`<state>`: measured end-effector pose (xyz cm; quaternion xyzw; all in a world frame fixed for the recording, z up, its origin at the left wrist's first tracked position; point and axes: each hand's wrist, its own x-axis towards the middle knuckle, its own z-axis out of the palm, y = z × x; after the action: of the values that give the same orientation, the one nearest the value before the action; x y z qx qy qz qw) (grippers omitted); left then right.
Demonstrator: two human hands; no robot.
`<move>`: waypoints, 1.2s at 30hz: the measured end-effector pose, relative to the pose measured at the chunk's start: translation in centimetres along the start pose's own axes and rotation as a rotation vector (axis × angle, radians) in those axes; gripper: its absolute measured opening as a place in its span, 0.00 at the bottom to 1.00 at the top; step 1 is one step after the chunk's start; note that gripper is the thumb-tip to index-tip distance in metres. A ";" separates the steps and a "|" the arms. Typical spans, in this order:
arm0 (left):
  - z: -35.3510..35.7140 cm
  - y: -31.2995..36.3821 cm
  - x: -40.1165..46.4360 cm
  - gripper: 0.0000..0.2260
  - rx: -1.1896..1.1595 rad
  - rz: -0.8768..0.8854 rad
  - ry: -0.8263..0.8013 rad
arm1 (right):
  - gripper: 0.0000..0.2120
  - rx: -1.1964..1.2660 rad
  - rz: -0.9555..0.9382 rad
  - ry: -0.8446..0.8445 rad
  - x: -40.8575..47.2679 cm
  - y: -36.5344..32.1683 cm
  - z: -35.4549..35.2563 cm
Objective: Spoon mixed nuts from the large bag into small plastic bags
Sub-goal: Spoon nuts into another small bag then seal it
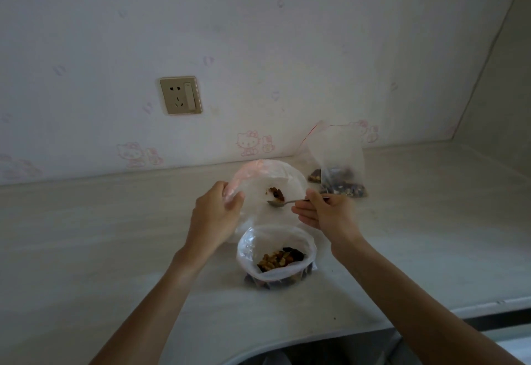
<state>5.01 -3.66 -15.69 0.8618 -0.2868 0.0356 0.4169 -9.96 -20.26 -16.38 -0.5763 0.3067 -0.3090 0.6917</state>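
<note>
**Pale room, brown nuts, red-edged bags**

The wall (258, 48) is off-white wallpaper printed with faint pink cartoon cats and small pale hearts. The socket plate (180, 95) is beige-gold with a lighter switch. The counter (100, 235) is cream with soft streaks. The small bag (253, 189) is clear, milky plastic, tinted pink at its upper left edge. The spoon (280, 202) is silver. The large bag (274, 255) is clear, showing tan, golden and dark brown nuts. The filled bag (340, 160) is clear with a red top strip.
</note>
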 end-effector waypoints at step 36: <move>0.2 1.0 0.5 0.13 -0.141 0.026 -0.059 | 0.08 -0.250 -0.100 0.030 3.0 0.9 1.6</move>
<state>4.84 -4.53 -15.00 0.8271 -0.3119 -0.0048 0.4676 -6.73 -21.51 -17.22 -0.6678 0.3239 -0.3112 0.5935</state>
